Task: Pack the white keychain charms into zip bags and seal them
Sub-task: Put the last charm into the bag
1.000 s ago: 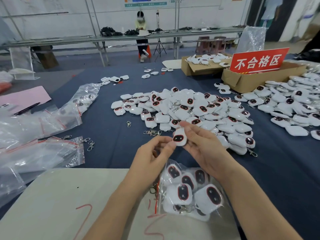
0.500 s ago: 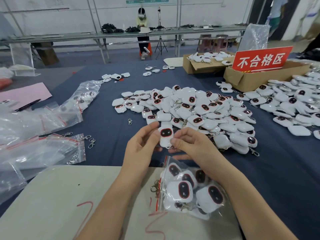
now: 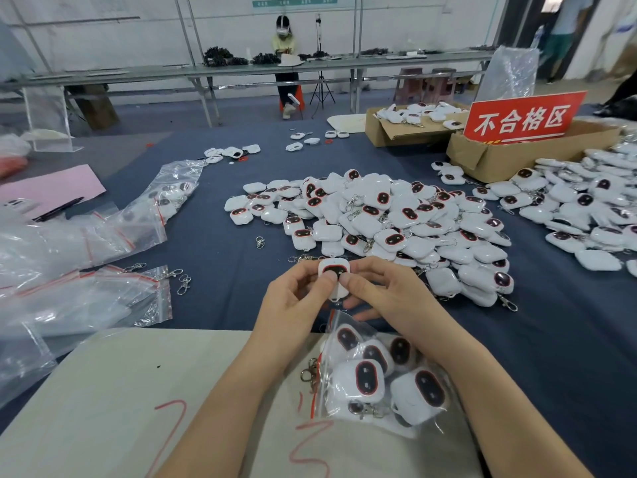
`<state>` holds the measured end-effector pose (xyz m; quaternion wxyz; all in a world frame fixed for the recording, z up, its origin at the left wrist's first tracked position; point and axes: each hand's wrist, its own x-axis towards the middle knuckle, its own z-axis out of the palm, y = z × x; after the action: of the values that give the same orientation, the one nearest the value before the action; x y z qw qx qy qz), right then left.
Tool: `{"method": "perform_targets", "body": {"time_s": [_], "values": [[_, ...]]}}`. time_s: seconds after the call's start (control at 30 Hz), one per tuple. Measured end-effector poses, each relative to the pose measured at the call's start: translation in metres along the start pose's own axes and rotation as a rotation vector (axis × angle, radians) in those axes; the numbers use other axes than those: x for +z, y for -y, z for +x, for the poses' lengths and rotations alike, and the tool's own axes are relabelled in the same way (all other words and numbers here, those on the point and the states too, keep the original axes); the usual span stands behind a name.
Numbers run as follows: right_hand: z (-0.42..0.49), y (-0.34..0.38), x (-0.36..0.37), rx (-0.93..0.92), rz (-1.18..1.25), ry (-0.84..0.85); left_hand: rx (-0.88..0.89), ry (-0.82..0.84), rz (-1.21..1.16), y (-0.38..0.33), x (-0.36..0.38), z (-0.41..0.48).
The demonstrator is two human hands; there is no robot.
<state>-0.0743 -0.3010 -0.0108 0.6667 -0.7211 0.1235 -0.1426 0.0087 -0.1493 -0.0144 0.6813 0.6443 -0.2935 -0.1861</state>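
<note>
White plastic keychain charm with a red-ringed dark oval face [image 3: 333, 274] is pinched between both hands above the navy cloth table [image 3: 213, 243], face up toward the camera, long axis running near-to-far. Left hand [image 3: 296, 301] and right hand [image 3: 382, 291] each clamp it from their own side, thumbs pressed on the face, fingers behind. Clear zip bag with a red seal strip [image 3: 375, 374] lies just nearer the body than the grip, partly on a cream board [image 3: 138, 391], already holding several charms. Its mouth looks to face left, with the metal clasps [image 3: 309, 372] poking out there, so it is not sealed. Bag sits under the right forearm; left hand looks closer to the mouth. Judgement: next move is bringing the charm back and down toward that opening. Loose pile of charms [image 3: 379, 219] lies beyond the hands.
</note>
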Motion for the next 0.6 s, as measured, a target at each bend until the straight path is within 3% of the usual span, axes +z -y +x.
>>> {"method": "perform_targets", "body": {"time_s": [0.6], "values": [[-0.0024,0.0039,-0.0004,0.04,0.063,-0.021,-0.059,0.028,-0.011,0.0,-0.0029,0.0004]]}}
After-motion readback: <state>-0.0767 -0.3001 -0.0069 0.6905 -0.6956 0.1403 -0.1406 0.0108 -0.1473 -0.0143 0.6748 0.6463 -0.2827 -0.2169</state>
